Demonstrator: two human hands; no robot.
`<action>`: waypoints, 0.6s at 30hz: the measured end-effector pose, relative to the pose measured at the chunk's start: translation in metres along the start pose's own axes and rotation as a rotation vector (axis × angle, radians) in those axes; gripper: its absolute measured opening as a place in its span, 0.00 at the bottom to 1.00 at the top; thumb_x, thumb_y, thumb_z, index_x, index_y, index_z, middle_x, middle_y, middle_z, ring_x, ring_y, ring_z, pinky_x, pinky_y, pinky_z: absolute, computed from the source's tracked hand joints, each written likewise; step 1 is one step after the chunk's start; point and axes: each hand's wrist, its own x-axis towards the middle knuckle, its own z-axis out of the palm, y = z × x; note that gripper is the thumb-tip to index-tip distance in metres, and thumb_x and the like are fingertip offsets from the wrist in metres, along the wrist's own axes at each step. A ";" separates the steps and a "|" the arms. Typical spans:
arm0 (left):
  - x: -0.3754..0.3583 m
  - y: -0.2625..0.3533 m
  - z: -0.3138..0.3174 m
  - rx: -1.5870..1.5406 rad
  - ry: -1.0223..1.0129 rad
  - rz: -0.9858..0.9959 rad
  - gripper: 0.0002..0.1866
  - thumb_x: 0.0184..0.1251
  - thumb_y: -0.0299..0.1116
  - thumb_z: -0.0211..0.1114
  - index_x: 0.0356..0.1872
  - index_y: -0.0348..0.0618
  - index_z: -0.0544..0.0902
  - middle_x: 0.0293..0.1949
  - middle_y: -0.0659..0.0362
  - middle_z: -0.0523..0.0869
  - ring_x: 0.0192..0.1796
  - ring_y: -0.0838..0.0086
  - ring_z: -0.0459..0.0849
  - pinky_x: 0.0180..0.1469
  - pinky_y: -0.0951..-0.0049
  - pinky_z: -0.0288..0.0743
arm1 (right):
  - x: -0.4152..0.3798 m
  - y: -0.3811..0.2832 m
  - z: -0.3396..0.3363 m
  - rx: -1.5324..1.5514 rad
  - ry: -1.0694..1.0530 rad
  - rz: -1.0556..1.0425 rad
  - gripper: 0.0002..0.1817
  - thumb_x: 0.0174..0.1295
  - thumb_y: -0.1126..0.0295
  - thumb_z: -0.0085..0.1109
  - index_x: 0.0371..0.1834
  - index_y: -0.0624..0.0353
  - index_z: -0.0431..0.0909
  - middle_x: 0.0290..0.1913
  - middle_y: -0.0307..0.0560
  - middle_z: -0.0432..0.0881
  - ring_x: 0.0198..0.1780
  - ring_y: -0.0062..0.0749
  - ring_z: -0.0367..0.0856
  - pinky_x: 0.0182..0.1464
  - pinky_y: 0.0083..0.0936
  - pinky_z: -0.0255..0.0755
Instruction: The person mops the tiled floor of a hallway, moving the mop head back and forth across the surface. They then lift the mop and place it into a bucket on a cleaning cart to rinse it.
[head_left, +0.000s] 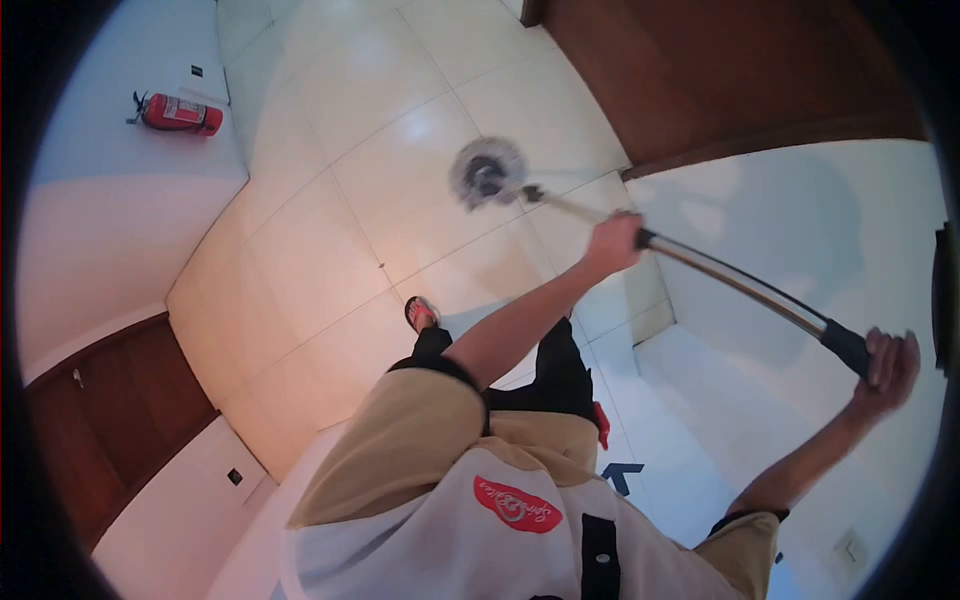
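Observation:
A long mop (738, 284) with a metal pole and black grips runs diagonally through the right half of the view. My left hand (614, 243) is wrapped round the pole about midway, just below a black collar. At the upper end, the black handle grip (845, 346) is held in my right hand (890, 368), fingers closed over it. The round mop head (486, 173), with grey-white strands and a dark centre, rests on or just over the tiled floor (330, 250); motion blurs its strands, so contact is hard to judge.
A red fire extinguisher (182, 115) is mounted on the left wall. Brown wooden doors stand at lower left (110, 410) and upper right (720, 70). White walls (790, 200) flank the floor. My foot (421, 313) in a red-strapped sandal is on the tiles.

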 end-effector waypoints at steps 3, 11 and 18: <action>-0.113 -0.078 -0.059 0.000 0.156 -0.123 0.18 0.34 0.28 0.64 0.32 0.39 0.72 0.35 0.50 0.74 0.40 0.57 0.73 0.39 0.65 0.70 | -0.030 0.064 0.065 -0.004 -0.162 -0.093 0.11 0.57 0.65 0.42 0.21 0.57 0.63 0.09 0.37 0.60 0.10 0.21 0.60 0.23 0.29 0.64; -0.330 -0.287 -0.180 0.276 0.061 -0.684 0.13 0.32 0.30 0.66 0.25 0.42 0.75 0.29 0.53 0.75 0.37 0.59 0.75 0.40 0.64 0.70 | -0.178 0.219 0.233 -0.052 -0.742 0.278 0.06 0.50 0.75 0.50 0.19 0.64 0.71 0.11 0.36 0.65 0.14 0.15 0.62 0.18 0.14 0.57; -0.168 -0.159 0.073 0.437 -0.056 -0.292 0.10 0.34 0.29 0.63 0.23 0.43 0.75 0.30 0.52 0.75 0.38 0.59 0.73 0.38 0.63 0.67 | -0.111 0.151 -0.057 -0.303 -0.149 -0.063 0.10 0.50 0.64 0.55 0.21 0.59 0.76 0.18 0.41 0.75 0.20 0.24 0.72 0.23 0.21 0.66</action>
